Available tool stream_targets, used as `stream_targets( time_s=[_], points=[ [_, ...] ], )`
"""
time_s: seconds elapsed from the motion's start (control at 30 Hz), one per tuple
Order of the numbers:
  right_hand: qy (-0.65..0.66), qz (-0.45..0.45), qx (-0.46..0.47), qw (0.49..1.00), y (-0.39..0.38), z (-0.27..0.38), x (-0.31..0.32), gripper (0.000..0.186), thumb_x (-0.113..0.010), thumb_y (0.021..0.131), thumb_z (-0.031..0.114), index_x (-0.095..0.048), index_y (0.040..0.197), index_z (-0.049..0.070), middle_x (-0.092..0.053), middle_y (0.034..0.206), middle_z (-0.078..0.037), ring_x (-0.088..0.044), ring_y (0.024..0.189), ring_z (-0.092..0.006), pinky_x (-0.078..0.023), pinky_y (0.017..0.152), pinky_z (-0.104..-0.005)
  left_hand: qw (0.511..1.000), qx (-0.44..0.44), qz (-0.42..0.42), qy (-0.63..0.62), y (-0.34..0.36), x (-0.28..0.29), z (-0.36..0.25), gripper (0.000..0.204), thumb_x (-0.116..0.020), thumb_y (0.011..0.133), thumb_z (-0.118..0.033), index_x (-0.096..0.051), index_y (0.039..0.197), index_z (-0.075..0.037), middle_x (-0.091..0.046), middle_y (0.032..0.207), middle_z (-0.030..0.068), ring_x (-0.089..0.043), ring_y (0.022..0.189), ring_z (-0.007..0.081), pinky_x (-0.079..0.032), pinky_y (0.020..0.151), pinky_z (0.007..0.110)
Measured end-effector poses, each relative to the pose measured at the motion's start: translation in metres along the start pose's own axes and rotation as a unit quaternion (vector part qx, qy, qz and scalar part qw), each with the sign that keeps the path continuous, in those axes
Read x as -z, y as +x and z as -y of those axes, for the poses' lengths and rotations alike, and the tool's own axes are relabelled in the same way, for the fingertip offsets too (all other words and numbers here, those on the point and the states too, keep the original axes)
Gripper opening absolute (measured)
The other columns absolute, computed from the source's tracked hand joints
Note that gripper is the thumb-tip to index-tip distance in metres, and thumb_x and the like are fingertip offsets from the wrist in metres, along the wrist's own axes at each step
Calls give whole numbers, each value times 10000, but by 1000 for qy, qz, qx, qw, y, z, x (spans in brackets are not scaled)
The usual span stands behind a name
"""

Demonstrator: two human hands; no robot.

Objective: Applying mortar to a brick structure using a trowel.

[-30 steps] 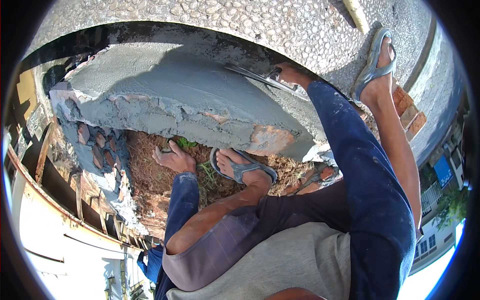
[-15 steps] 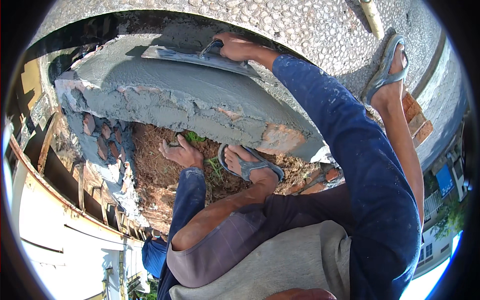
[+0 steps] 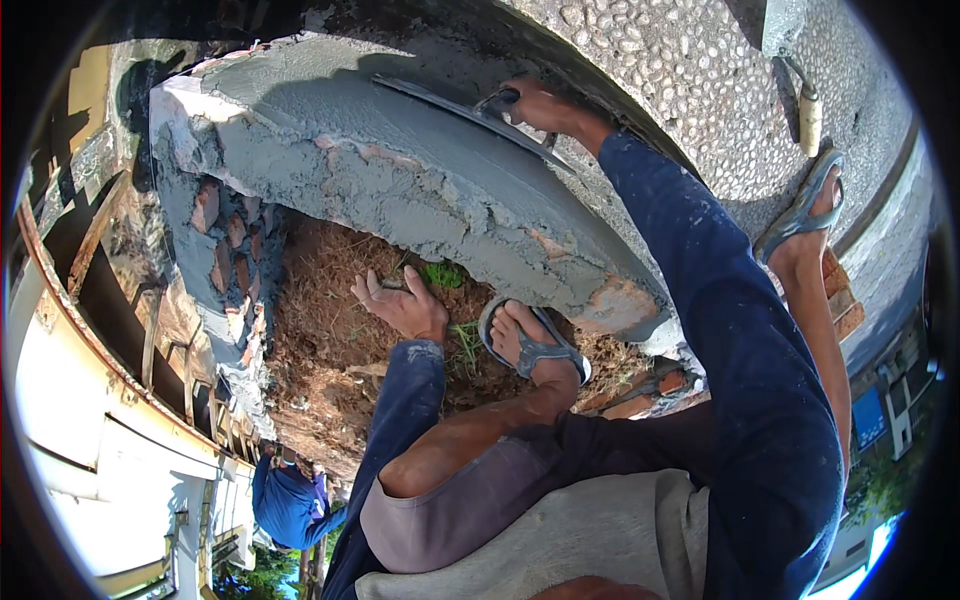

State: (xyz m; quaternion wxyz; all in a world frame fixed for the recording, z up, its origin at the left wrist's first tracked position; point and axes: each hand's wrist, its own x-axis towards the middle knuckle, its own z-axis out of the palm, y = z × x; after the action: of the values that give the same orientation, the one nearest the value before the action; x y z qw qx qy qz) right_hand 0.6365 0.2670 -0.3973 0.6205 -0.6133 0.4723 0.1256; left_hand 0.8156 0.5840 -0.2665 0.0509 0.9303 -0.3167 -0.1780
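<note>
My right hand (image 3: 545, 107) is wrapped round the handle of a long flat plastering trowel (image 3: 440, 100). Its blade stands tilted against the wet grey mortar (image 3: 330, 115) that coats the top of a low curved wall. Rough mortar (image 3: 400, 195) with patches of pinkish brick covers the wall's near face. Below the wall, my left hand (image 3: 410, 308) hangs over reddish soil, fingers spread, with nothing in it. Close by on its right is my sandalled foot (image 3: 530, 340).
A pebbled surface (image 3: 660, 70) curves behind the wall, bearing another trowel with a pale handle (image 3: 810, 122). My other sandalled foot (image 3: 810, 210) rests there beside bricks (image 3: 843, 300). Broken brickwork (image 3: 232, 235) forms the left end. A person in blue (image 3: 290, 505) is at the lower left.
The view has shifted, so the wall sits more tilted in it. The trowel's blade has tipped up on edge and lies further right along the wall. My left hand stays spread over the soil.
</note>
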Motion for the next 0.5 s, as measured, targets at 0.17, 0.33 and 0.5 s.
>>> stream_targets(
  time_s=[0.17, 0.33, 0.5],
  points=[
    [9, -87, -30, 996, 30, -6, 1, 560, -627, 721, 90, -550, 1258, -47, -654, 1050, -221, -631, 925, -278, -491, 815, -385, 984, 28, -28, -176, 3, 2, -7, 831, -585, 944, -364, -81, 1457, 54, -194, 1480, 300, -181, 1408, 417, -161, 1136, 510],
    [-26, -58, -10, 998, 68, -40, -9, 502, -608, 706, 91, -605, 1204, 28, -661, 1011, -201, -612, 926, -276, -477, 808, -384, 987, 8, -12, -161, 6, -5, -14, 835, -610, 935, -320, -71, 1461, 40, -154, 1491, 317, -187, 1413, 427, -180, 1125, 532],
    [25, 22, 40, 999, 92, 67, -3, 504, -619, 676, 111, -618, 1173, 32, -662, 965, -169, -613, 858, -252, -476, 755, -385, 997, -1, -17, -72, 4, 4, 2, 817, -574, 955, -306, -48, 1453, 71, -209, 1473, 292, -281, 1363, 390, -189, 1126, 480]
  ],
)
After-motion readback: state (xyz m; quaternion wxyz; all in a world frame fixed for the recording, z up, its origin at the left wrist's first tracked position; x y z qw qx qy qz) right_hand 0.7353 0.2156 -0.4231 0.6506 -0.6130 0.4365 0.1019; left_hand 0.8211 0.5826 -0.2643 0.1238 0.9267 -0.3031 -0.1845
